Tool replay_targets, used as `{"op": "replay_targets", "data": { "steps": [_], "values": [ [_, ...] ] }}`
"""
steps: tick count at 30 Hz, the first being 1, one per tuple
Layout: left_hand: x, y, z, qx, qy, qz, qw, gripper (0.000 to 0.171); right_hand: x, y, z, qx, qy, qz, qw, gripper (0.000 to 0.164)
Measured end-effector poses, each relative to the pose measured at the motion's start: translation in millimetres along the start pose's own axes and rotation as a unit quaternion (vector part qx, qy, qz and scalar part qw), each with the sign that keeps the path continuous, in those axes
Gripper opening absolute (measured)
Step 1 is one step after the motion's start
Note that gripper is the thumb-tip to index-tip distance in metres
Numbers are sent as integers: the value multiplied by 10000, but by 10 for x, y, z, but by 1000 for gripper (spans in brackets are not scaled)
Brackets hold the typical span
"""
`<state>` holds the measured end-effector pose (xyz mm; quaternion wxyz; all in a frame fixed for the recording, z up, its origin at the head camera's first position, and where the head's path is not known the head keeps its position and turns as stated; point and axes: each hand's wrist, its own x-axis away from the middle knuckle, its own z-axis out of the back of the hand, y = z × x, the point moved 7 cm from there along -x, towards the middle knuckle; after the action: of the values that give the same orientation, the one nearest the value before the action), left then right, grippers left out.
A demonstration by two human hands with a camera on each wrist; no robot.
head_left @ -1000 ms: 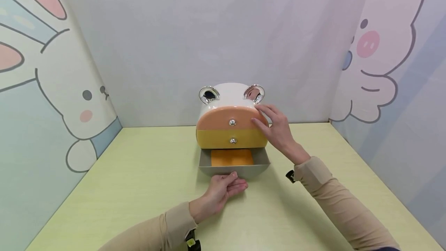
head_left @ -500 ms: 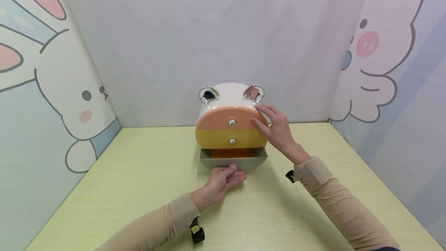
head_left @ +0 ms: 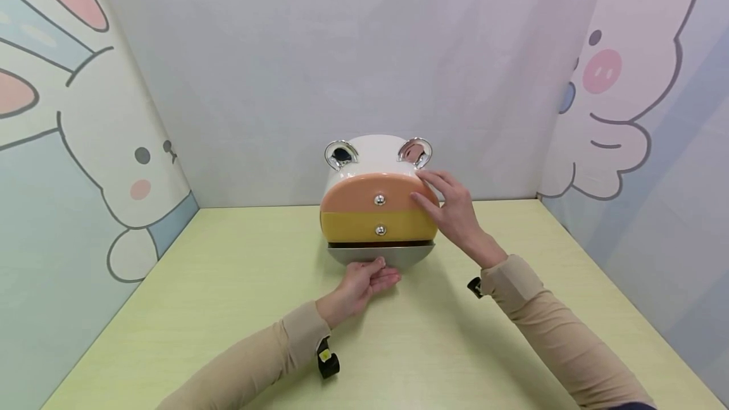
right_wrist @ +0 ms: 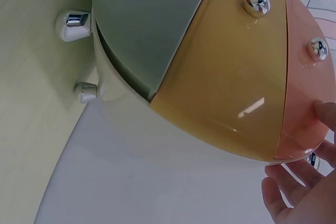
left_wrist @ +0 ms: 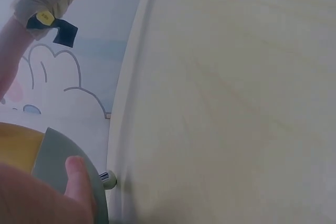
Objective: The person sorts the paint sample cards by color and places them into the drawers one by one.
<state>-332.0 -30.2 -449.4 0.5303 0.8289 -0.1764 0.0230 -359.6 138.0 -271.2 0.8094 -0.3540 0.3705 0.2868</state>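
Observation:
A small drawer cabinet (head_left: 377,154) with a white rounded body and silver ears stands towards the back of the table. Its orange top drawer (head_left: 350,193) and yellow middle drawer (head_left: 347,226) are closed, each with a silver knob. The grey bottom drawer (head_left: 412,255) sticks out slightly, leaving a thin dark gap above its front. My left hand (head_left: 360,286) touches that front with the thumb, fingers stretched out below; its knob is hidden. My right hand (head_left: 457,215) holds the cabinet's upper right edge, thumb on the orange front and fingers on the white side (right_wrist: 310,187).
The pale yellow-green table (head_left: 256,271) reaches to a plain grey back wall (head_left: 256,81). Side walls carry a cartoon rabbit (head_left: 114,144) and another white cartoon animal (head_left: 626,81). Short silver-tipped feet (right_wrist: 74,24) raise the cabinet off the table.
My left hand has moved forward, sliding the grey drawer inward from well out to nearly closed. The orange piece inside it has gone from sight. My right hand has stayed on the cabinet.

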Motion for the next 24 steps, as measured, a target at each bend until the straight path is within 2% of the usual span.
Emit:
{"op": "replay_targets", "data": {
  "steps": [14,24],
  "values": [
    [-142,46,32,144,123,5,9998,30,-6,9,3,4,39,-21,10000,42],
    [-183,68,52,14,68,8,10000,32,-6,17,-2,17,20,-63,10000,43]
  ]
}}
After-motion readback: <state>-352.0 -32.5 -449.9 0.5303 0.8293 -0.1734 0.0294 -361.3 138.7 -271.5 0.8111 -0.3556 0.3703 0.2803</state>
